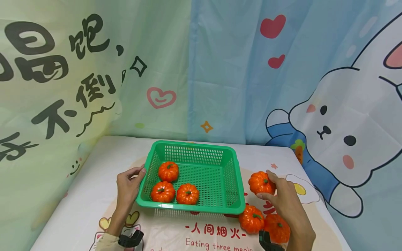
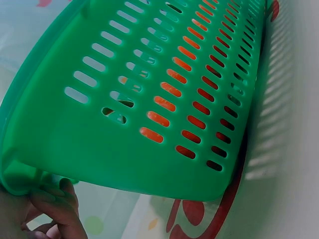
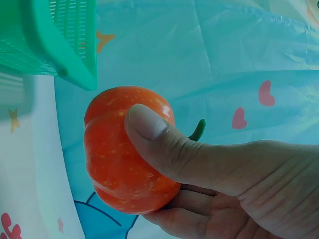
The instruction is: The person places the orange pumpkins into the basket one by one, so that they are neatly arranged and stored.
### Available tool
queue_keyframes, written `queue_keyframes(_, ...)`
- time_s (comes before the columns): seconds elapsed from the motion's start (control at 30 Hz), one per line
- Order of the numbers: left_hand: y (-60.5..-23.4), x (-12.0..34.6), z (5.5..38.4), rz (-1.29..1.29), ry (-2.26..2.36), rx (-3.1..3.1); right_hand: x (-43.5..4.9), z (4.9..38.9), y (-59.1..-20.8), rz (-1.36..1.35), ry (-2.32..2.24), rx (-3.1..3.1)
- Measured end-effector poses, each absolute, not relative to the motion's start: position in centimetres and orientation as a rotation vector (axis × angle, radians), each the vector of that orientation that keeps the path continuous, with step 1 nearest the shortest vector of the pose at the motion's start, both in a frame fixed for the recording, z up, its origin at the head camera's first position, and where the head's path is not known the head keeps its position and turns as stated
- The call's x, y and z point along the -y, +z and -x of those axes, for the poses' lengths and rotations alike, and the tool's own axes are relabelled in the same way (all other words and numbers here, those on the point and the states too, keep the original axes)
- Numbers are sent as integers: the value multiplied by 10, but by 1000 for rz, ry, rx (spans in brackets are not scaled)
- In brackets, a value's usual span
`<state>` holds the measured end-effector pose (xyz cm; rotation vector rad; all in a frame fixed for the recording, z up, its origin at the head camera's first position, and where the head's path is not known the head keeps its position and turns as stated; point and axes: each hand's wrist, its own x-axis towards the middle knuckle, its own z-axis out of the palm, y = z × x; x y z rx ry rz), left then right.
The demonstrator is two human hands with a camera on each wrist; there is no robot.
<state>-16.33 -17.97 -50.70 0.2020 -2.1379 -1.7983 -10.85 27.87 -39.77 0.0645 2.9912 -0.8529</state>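
"Pumpkin (image 1: 260,183) first: where is it, and what are your hands doing?"

"It's to the right of the green basket (image 1: 220,210), well clear of the wall. My right hand (image 1: 283,194) pinches it between thumb and fingers; my left hand (image 1: 127,186) grips the basket's left rim (image 1: 141,190)."

"How would you handle it well?"

"I'd press along the ribbed side, off the green stem (image 3: 199,130), since that glossy skin could slip. Going in, I'd pass over the rim and lower it gently onto the bare mesh floor (image 1: 216,179); three pumpkins (image 1: 163,192) crowd the left half."

"And the risks?"

"Bumping the basket, so my left hand should brace it. Also brushing the two pumpkins (image 1: 251,219) on the tabletop (image 1: 78,198), by its near right corner."
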Motion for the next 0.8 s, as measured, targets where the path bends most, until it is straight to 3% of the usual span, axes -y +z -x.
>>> queue_keyframes(0.8, -508, 180, 165, -215, -1776, 2159, -272, 112, -391, 24, -871, -3020)
